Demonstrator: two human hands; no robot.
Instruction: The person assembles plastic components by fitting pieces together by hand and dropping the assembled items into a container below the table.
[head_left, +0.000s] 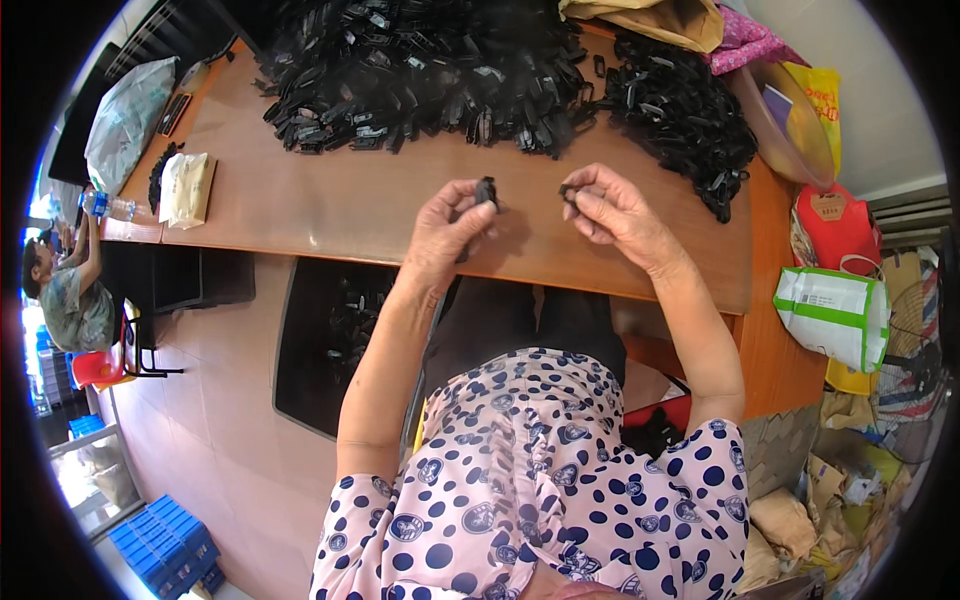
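Above the front edge of the brown table [330, 195], my left hand [448, 228] pinches a small black plastic part [486, 191] between thumb and fingers. A hand's width to its right, my right hand [615, 212] grips another small black piece [568, 193] at its fingertips; its exact kind is too small to make out. The two pieces are apart. Beyond my hands lies a large heap of black plastic parts [420, 85]. A smaller heap of similar black parts [680, 120] spreads along the table's right side.
A black bin [305, 350] with black parts stands below the table edge, left of my lap. A tissue packet [188, 190] and a plastic bottle [118, 208] are at the left. A plastic tub [770, 125] borders the right heap. Another person [75, 305] sits far left.
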